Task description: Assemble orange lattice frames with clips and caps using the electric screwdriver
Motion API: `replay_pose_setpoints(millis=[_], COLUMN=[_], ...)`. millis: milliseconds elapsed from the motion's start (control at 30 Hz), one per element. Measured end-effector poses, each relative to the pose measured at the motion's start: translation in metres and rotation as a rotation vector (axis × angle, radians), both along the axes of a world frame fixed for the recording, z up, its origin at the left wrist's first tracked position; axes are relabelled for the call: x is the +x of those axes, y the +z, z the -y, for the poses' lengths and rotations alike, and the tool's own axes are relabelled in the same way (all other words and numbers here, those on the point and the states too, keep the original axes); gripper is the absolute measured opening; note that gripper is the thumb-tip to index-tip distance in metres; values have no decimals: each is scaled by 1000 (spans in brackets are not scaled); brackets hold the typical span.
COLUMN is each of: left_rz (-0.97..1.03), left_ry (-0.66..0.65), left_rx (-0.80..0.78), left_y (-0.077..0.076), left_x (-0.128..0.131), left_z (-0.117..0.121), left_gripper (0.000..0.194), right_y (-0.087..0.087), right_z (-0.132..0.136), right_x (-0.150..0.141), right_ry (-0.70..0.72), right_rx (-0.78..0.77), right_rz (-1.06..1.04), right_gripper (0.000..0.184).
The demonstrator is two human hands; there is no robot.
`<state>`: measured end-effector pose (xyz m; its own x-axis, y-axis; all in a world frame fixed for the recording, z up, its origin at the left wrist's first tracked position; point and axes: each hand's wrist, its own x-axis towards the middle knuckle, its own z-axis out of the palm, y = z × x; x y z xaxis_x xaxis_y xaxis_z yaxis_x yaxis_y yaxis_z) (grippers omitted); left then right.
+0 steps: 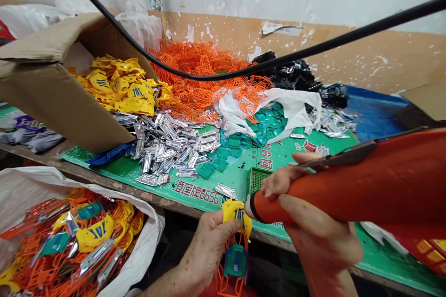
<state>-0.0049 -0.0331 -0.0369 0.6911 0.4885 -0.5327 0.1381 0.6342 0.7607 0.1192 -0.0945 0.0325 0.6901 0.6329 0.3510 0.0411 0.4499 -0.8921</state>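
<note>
Orange-handled tool [348, 195] clamped in right hand [317, 241], left hand [205, 246] pinching yellow plastic tag [237, 211]

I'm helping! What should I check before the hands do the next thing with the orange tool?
Left hand grips the yellow plastic piece: ok.
Right hand grips the orange tool: ok.
Tool tip sits against the yellow piece: ok.
Left fingers clear of the tip: cannot tell.
Black cable away from both hands: ok.
Tool switched on: cannot tell.
</note>
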Motion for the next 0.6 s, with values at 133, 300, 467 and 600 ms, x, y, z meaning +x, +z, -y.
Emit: replay_pose_setpoints(millis=[133,300,467,600], left_rz=[-29,75,55,75], left_ry=[-8,-44,-26,-17], left_rx=[57,-10,-187,-300], left_y=[-2,4,10,10], left_x=[-3,-5,-4,-3], left_z=[3,-1,-7,-7], left_gripper=[27,26,25,23], right_y=[0,10,21,15], right_z=[1,5,-2,-24], right_x=[1,5,34,67], right_ry=[19,-12,-241,-458], right_rx=[10,101,216,225], right_rz=[-15,-80,-46,-13], right_gripper=[41,47,38,32])
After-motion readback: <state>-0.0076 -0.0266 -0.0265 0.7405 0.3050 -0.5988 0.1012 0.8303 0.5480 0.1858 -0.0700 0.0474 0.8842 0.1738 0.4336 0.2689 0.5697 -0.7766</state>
